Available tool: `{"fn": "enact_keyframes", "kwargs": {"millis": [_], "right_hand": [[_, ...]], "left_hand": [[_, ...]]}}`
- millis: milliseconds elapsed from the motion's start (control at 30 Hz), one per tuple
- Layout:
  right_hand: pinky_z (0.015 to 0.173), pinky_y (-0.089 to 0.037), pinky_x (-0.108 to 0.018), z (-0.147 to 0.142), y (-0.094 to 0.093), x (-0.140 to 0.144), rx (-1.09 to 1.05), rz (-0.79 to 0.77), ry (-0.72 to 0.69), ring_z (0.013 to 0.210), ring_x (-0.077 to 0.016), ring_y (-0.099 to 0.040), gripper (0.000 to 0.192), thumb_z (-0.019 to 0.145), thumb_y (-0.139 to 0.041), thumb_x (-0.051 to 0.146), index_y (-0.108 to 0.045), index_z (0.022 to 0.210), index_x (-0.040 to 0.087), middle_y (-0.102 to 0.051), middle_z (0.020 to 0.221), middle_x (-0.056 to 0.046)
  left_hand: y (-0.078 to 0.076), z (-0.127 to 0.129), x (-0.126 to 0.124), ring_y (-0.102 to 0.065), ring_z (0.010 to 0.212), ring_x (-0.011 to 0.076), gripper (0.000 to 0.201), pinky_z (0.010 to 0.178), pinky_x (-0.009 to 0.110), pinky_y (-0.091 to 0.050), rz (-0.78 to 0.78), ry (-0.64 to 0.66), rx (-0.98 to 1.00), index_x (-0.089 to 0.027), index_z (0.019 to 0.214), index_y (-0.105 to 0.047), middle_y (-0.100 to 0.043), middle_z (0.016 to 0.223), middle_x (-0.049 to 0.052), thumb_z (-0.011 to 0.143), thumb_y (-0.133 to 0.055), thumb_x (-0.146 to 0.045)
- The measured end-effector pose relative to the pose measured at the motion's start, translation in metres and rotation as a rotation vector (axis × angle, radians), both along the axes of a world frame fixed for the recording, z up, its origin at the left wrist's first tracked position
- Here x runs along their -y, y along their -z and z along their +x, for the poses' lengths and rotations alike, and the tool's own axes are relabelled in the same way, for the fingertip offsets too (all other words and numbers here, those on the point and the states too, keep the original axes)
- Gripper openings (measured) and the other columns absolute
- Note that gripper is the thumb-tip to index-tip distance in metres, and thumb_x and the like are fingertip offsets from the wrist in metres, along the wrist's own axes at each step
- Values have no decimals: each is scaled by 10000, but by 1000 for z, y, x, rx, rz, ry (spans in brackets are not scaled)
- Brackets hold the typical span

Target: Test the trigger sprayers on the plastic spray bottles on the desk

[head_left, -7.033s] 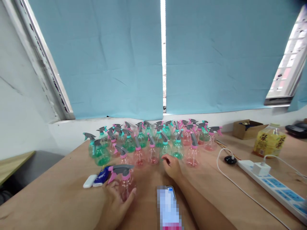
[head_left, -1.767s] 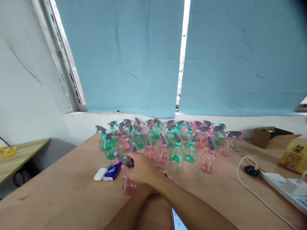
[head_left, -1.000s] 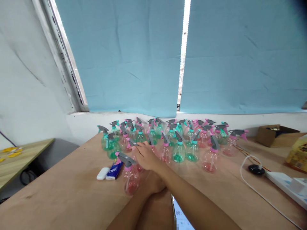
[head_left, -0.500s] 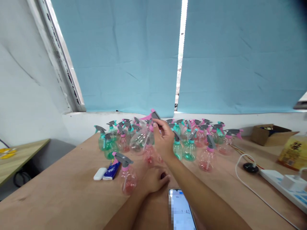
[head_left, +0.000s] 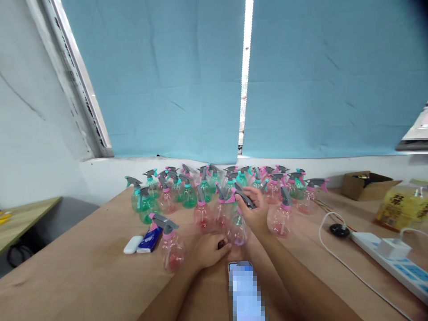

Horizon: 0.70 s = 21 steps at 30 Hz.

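Note:
My right hand [head_left: 256, 209] grips the grey and pink spray head of a spray bottle [head_left: 238, 232]. That bottle is close to upright, and its clear round body shows below my fingers. Whether its base touches the table I cannot tell. Just left of it stand two pink spray bottles with grey heads, the nearer being one pink bottle [head_left: 202, 218]. My left hand [head_left: 210, 250] rests on the table with its fingers curled. A dark spot shows between thumb and fingers; what it is I cannot make out. Left of this hand is another pink spray bottle [head_left: 173, 252].
Several green and pink spray bottles crowd the back of the table [head_left: 100, 263]. A blue packet [head_left: 149, 240] and a white case [head_left: 133, 244] lie at left, a phone [head_left: 245, 290] in front. At right are a power strip [head_left: 397, 267], cables, an open carton [head_left: 366, 189] and a yellow bag [head_left: 403, 207].
My right hand has brought the spray bottle down and toward me, from a tilted pose above the others to nearly upright. My left hand stays on the table. The view has shifted slightly right.

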State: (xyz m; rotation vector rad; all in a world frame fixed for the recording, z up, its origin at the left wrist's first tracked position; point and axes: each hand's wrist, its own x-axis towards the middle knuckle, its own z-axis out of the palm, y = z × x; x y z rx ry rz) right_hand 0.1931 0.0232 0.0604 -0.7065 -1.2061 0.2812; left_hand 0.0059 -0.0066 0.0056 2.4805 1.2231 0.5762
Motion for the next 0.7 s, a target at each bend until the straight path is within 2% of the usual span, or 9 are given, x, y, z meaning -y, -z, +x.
{"fn": "enact_keyframes", "kwargs": {"millis": [133,267,467,600,700], "right_hand": [[703,-545,-305,0,26,-8,96,-30,28,773,-192,-691,268,824,-720,352,-635,1017,186,-719,872,-66],[689,-541,-290,-1,34,-12,79,-92,-66,765,-183,-674,327,812,-725,370,-638,1066,183,-713,906,-66],[564,-462,-254,10,22,-11,166,-282,-496,578,-133,-565,263,808,-638,300,-698,1040,193,-679,758,-16],[592,-450,-254,18,12,-12,246,-426,-830,625,-149,-597,339,691,-536,179,-724,973,189,-694,760,-16],[535,-389,-227,20,12,-16,288,-494,-890,593,-143,-577,330,630,-511,150,-728,878,173,-673,652,-6]], "left_hand": [[-1,-1,0,-574,703,154,279,611,263,-320,-10,14,-25,-205,786,-615,-680,781,-4,939,-532,-423],[-3,-1,0,-575,721,149,242,622,254,-334,-17,19,-56,-202,798,-612,-683,804,-5,933,-533,-386],[-2,-1,-1,-585,737,151,217,640,248,-348,-4,24,-47,-207,788,-611,-682,803,-7,928,-531,-352],[1,0,-3,-582,730,150,220,639,246,-355,8,6,-58,-203,786,-612,-679,792,-4,926,-532,-353],[3,0,-3,-583,719,144,214,636,249,-352,17,2,-65,-204,793,-619,-684,803,-5,927,-530,-345]]}}
